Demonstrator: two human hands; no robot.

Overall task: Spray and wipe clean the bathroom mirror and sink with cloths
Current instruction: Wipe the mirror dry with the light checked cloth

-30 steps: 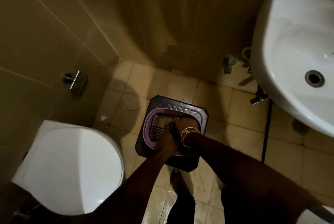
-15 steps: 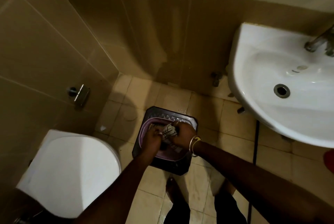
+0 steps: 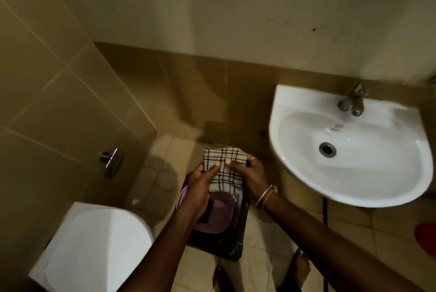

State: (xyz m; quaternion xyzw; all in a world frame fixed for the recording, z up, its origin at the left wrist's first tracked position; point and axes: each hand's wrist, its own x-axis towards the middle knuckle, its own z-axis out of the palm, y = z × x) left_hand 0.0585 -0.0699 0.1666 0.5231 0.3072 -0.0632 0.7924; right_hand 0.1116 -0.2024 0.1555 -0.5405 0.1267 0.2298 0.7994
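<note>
Cloth (image 3: 226,178) above tiled floor (image 3: 262,242), beside sink (image 3: 295,103)

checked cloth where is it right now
Head view, centre: the checked cloth is held by the left hand and right hand, above the purple basin, left of the white sink.

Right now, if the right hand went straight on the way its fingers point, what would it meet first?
Beyond the checked cloth it holds, the right hand would likely meet the left hand, gripping the same cloth opposite; depth is unclear.
</note>
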